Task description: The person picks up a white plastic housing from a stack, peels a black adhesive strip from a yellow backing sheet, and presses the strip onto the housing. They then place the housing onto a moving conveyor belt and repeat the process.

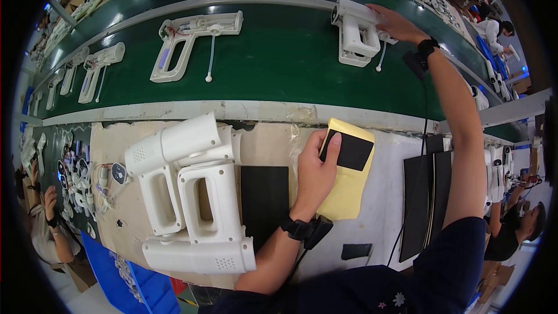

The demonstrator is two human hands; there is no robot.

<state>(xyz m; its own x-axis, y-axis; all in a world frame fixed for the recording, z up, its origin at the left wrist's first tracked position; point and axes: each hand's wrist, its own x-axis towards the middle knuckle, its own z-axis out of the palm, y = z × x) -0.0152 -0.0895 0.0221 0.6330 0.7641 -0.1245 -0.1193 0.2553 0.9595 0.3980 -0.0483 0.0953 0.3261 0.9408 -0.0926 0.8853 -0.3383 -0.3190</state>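
My left hand (315,175) grips a yellow backing sheet (344,197) above the bench, the thumb pressed on a black rectangular foam pad (356,154) at its upper end. Stretched out to the far right, my right hand (400,25) has its fingers around the right end of a white plastic gun-shaped housing (350,39) on the green conveyor belt (279,64). A thin tube with a white ball end (379,65) hangs beside that housing. Left of my left forearm, several white housing shells (212,195) lie stacked next to a black foam sheet (266,197).
Another opened housing (192,40) with wiring sits farther left on the belt, followed by several more. Black foam strips (419,209) lie at the bench's right. Small parts (78,183) are heaped at left, above a blue bin (116,273). Other people work at both sides.
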